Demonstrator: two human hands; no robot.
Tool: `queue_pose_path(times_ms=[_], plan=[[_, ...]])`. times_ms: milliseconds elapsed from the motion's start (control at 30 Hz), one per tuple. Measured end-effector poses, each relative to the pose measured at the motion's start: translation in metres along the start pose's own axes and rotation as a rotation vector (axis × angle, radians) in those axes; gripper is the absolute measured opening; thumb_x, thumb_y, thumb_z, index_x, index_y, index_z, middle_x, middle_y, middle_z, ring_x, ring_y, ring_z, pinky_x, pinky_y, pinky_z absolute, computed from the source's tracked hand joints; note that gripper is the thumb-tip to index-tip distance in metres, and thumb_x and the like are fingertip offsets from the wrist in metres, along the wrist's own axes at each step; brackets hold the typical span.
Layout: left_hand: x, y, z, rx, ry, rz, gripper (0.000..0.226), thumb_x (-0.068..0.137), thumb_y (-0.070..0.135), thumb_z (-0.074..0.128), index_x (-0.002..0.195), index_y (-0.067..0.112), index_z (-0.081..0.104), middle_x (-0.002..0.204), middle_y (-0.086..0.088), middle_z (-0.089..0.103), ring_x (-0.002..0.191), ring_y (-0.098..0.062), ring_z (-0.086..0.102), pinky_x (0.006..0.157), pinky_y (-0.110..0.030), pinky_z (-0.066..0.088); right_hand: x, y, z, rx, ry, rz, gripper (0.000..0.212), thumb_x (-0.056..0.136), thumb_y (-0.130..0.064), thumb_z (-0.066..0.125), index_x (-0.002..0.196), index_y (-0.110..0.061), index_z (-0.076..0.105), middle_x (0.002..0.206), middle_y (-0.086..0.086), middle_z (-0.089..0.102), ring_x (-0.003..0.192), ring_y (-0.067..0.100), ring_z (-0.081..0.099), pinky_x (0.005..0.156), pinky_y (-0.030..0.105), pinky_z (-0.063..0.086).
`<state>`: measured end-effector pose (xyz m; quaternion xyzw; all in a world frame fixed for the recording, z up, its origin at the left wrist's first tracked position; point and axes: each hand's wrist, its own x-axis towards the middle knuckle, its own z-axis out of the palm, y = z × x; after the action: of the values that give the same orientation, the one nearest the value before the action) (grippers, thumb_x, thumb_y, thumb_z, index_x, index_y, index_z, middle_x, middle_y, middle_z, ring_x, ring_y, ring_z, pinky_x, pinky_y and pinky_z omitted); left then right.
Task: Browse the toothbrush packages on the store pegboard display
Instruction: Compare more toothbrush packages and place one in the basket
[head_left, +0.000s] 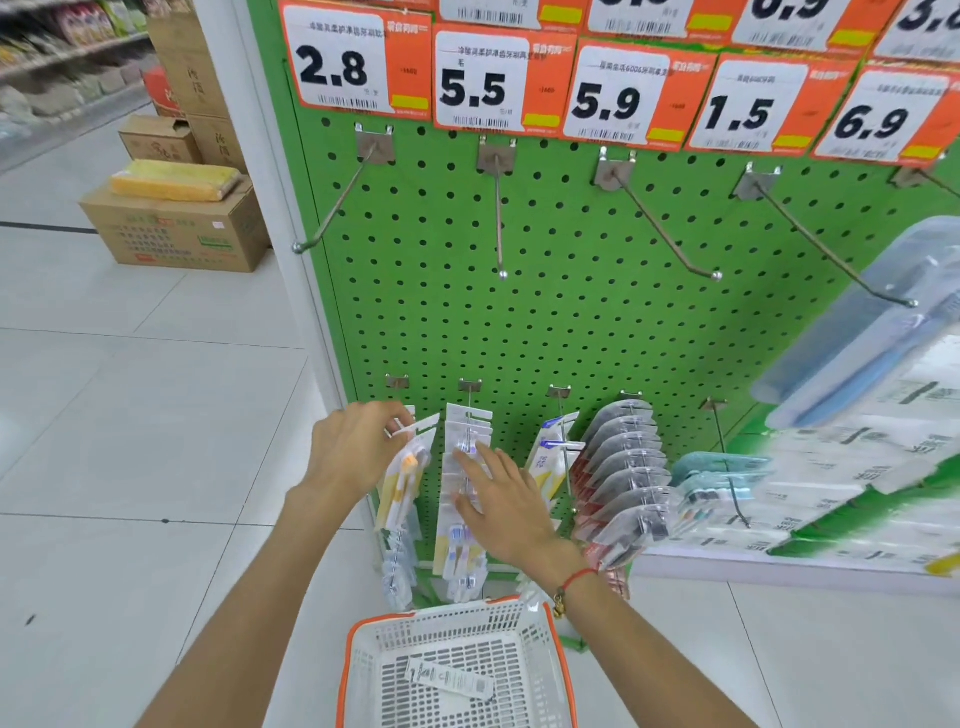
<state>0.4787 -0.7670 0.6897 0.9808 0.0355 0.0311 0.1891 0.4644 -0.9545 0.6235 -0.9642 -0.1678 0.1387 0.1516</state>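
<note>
White tiled floor (130, 395), evenly lit. Cardboard boxes (179, 228) stacked up-left of the hands, blurred shelving (62, 47) behind.

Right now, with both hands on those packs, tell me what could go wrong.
1. The left hand pinches the front pack near its peg's tip; a further pull could slip it off so it drops to the floor, possibly missing the basket.
2. The right hand presses flat on the next stack; pushing sideways could sweep several packs off.
3. A bare hook juts out above and could catch a face when leaning in.
</note>
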Motion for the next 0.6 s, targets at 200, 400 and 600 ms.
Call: queue_pose_path(times_ms=[200, 400, 600], plan=[[0.018, 0.001, 0.024, 0.132, -0.047, 0.068, 0.014, 0.096, 0.030, 0.056, 0.104, 0.031, 0.067, 0.100, 0.009, 0.072, 0.092, -0.014, 0.065, 0.066, -0.025, 0.041, -0.001, 0.001, -0.001, 0.018, 0.010, -0.019, 0.054, 0.104, -0.039, 0.033, 0.154, -0.029, 0.014, 0.163, 0.001, 0.006, 0.150, 0.022, 0.003, 0.122, 0.044, 0.008], [0.034, 0.012, 0.028, 0.240, -0.091, 0.202, 0.018, 0.096, 0.035, 0.055, 0.109, 0.031, 0.066, 0.100, 0.009, 0.071, 0.091, -0.012, 0.065, 0.068, -0.023, 0.043, -0.001, -0.001, -0.002, 0.014, 0.037, -0.042, 0.052, 0.104, -0.036, 0.037, 0.153, -0.029, 0.020, 0.162, 0.001, 0.008, 0.149, 0.021, 0.007, 0.120, 0.041, 0.012], [0.043, 0.021, 0.037, 0.257, -0.144, 0.278, 0.020, 0.095, 0.036, 0.058, 0.111, 0.029, 0.067, 0.106, 0.010, 0.071, 0.095, -0.011, 0.065, 0.068, -0.022, 0.042, 0.000, -0.001, -0.003, 0.011, 0.045, -0.045, 0.052, 0.103, -0.036, 0.038, 0.152, -0.027, 0.022, 0.162, 0.002, 0.010, 0.148, 0.021, 0.010, 0.119, 0.039, 0.013]])
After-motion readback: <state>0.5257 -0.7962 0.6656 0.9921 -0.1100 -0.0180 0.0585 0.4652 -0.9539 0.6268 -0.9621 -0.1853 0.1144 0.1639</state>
